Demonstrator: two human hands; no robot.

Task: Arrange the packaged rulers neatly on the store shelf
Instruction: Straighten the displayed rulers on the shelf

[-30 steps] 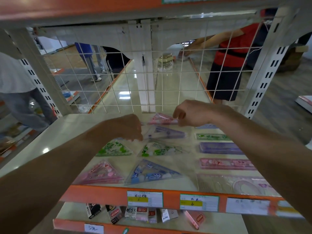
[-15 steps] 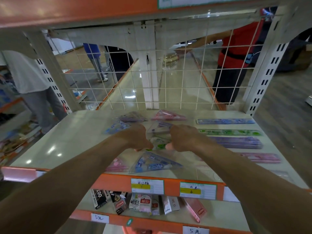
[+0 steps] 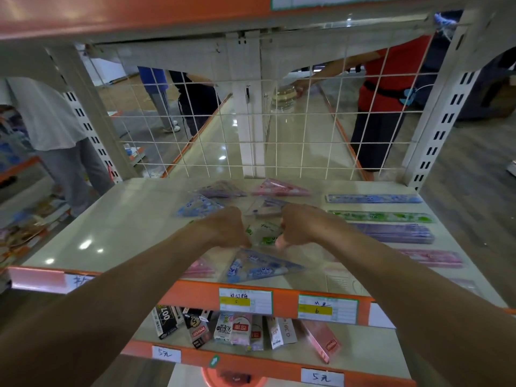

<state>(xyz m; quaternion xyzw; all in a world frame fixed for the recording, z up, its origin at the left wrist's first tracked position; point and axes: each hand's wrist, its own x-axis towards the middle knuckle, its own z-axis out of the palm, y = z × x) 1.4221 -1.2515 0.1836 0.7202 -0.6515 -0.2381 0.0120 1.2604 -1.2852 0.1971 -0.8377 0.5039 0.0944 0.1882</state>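
Note:
On the pale shelf (image 3: 111,227) lie several packaged rulers. My left hand (image 3: 223,227) and my right hand (image 3: 301,227) are curled at either side of a green triangle ruler pack (image 3: 262,233) and hold it by its edges, thumbs pointing down. In front of it lies a blue triangle pack (image 3: 259,268), with a pink one (image 3: 199,268) partly hidden under my left arm. Behind the hands are a purple triangle pack (image 3: 268,206), a blue one (image 3: 198,206) and a pink one (image 3: 279,188). Straight rulers lie in a column on the right: blue (image 3: 374,198), green (image 3: 382,216), purple (image 3: 396,233), pink (image 3: 432,258).
A white wire mesh (image 3: 279,135) closes the shelf's back, and an orange-edged shelf (image 3: 139,12) hangs overhead. The lower shelf (image 3: 363,350) holds several small packets (image 3: 237,328). Price labels (image 3: 245,300) line the orange front edge. A person in red (image 3: 391,79) stands behind the mesh.
Both hands came back from the rear triangle packs to the green triangle pack in the middle row and closed on its sides. In the last half second they hardly moved.

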